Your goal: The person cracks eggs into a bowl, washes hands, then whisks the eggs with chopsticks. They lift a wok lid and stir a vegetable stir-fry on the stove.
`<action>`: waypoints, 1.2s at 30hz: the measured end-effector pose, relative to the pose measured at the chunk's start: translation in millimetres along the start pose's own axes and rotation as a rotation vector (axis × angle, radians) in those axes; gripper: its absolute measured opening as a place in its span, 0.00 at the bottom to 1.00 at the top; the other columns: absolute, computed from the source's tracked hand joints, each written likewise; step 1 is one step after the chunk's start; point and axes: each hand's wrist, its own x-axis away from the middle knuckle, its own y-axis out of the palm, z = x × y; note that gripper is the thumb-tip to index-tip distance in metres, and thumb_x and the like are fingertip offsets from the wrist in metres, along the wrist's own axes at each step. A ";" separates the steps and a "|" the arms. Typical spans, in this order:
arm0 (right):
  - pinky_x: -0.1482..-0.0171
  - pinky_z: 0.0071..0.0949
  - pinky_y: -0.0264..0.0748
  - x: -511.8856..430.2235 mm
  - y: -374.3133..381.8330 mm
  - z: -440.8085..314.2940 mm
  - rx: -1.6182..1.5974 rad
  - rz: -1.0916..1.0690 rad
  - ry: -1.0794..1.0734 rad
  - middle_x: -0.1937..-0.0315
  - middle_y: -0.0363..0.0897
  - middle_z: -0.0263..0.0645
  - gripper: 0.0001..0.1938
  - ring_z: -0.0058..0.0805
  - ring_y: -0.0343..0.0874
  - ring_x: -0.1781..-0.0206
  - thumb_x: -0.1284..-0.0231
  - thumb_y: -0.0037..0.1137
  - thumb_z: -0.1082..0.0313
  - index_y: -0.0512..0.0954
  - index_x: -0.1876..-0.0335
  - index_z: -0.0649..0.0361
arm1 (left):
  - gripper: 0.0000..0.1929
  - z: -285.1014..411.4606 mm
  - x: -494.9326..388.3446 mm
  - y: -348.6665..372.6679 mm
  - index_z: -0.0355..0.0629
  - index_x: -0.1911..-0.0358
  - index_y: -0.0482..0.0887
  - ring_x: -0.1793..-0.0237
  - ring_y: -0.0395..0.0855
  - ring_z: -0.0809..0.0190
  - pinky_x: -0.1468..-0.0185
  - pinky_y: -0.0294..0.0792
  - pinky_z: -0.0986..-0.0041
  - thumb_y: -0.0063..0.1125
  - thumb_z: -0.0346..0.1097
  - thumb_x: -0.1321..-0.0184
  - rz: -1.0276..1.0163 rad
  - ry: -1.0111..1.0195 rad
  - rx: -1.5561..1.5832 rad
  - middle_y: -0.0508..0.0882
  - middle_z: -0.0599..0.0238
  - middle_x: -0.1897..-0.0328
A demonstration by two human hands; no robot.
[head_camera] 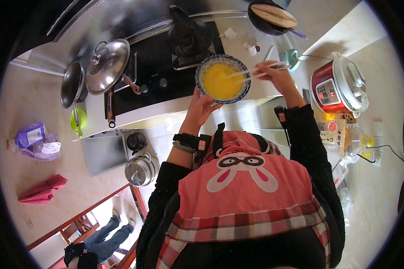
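Note:
My left hand (202, 108) supports a blue-and-white patterned bowl (200, 77) by its near rim, with the thumb along the side. Smooth yellow liquid, which looks like beaten egg (220, 84), fills much of the bowl. Between the fingers of my right hand (272, 74) is a pair of chopsticks (244, 72), their tips dipping into the liquid at the bowl's right side and slightly blurred. The bowl is held up in front of the counter, partly over the near right part of the black gas hob (151, 97).
A lidded wok (107, 72) stands on the hob's left, its handle jutting toward me. Behind the bowl sits a dark pot (188, 35). To the right are a light-green cup (291, 59) and a red electric pressure cooker (330, 87). Another person (104, 238) is beyond the doorway, lower left.

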 end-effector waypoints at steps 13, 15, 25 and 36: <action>0.66 0.24 0.80 -3.0 -1.9 1.6 0.048 0.195 -0.168 0.68 0.80 0.44 0.11 0.32 0.82 0.67 0.41 0.53 0.66 0.77 0.61 0.68 | 0.35 -0.6 -3.3 1.2 0.54 0.37 0.50 0.46 0.74 0.50 0.53 0.76 0.59 0.44 0.20 0.49 0.037 -0.017 -0.011 0.67 0.55 0.41; 0.64 0.23 0.79 -4.1 -1.3 1.9 0.031 -0.036 0.073 0.68 0.80 0.44 0.11 0.30 0.82 0.66 0.42 0.54 0.66 0.77 0.61 0.68 | 0.35 -0.8 -5.0 1.4 0.54 0.37 0.50 0.46 0.74 0.50 0.53 0.77 0.59 0.44 0.20 0.49 0.036 -0.024 -0.016 0.67 0.55 0.41; 0.63 0.24 0.79 -0.9 -11.6 1.4 -0.036 0.057 -0.041 0.68 0.80 0.42 0.10 0.30 0.82 0.65 0.42 0.54 0.66 0.77 0.62 0.67 | 0.33 0.3 -5.6 2.1 0.54 0.38 0.51 0.47 0.75 0.51 0.53 0.77 0.59 0.43 0.20 0.48 0.037 -0.002 -0.016 0.68 0.55 0.42; 0.64 0.23 0.80 10.4 -4.6 9.9 0.061 0.156 -0.101 0.68 0.81 0.42 0.10 0.30 0.82 0.66 0.42 0.54 0.66 0.78 0.63 0.66 | 0.32 -6.8 -14.8 1.5 0.55 0.39 0.54 0.49 0.76 0.51 0.54 0.77 0.58 0.42 0.20 0.49 0.072 -0.072 -0.032 0.69 0.58 0.43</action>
